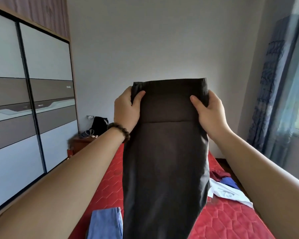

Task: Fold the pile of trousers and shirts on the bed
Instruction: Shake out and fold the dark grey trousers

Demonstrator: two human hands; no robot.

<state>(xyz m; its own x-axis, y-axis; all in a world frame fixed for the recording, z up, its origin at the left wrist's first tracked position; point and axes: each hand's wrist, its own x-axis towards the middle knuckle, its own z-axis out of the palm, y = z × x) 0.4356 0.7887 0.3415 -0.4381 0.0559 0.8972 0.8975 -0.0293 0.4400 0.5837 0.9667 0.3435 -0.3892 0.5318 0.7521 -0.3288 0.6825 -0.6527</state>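
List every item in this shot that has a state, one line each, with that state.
dark trousers: held up by the top edge, hanging lengthwise above the bed
left hand: grips the trousers' left top corner
right hand: grips the right top corner
blue garment: lying flat on the bed
white shirt: crumpled, unfolded
maroon garment: crumpled, unfolded
wardrobe doors: closed

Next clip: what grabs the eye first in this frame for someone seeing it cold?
The dark trousers held up mid-frame dominate, the left hand and right hand gripping the top edge at either side. Below lies the red quilted bed, with a blue garment at its near edge and a white, blue and maroon clothes pile to the right.
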